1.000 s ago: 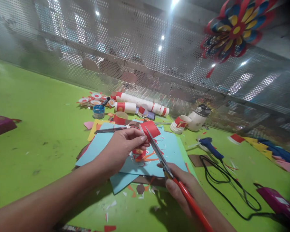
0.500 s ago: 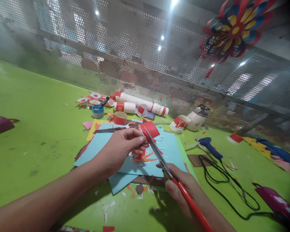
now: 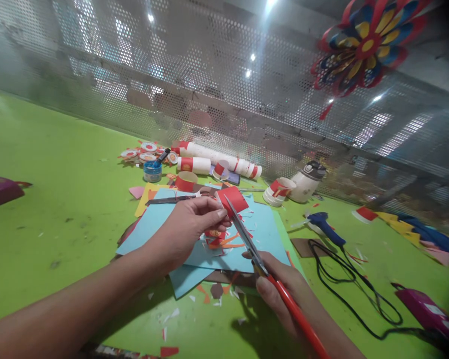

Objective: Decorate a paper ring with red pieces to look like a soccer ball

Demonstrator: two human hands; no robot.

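Between thumb and fingers, my left hand [image 3: 194, 224] pinches a small piece of red paper [image 3: 236, 200] above the table. My right hand [image 3: 280, 289] is wrapped round a pair of scissors [image 3: 247, 239] with red handles, and the blade tips lie against the red paper near my left fingertips. Below both hands are light blue paper sheets [image 3: 142, 234] with red and orange scraps [image 3: 234, 244] on them. A small red piece with a gold print [image 3: 214, 235] lies under my left fingers, partly hidden.
A blue glue gun [image 3: 325, 227] with a looped black cord lies right. Behind the sheets are white-and-red paper rolls [image 3: 194, 165], a blue jar [image 3: 152, 171], paper cups [image 3: 279, 192] and a white jug [image 3: 307, 182]. Purple objects [image 3: 426, 309] [image 3: 3, 192] sit at both sides.
Almost nothing differs. Both hands, the red paper and the scissors hold nearly the same position, and the view has shifted very slightly.
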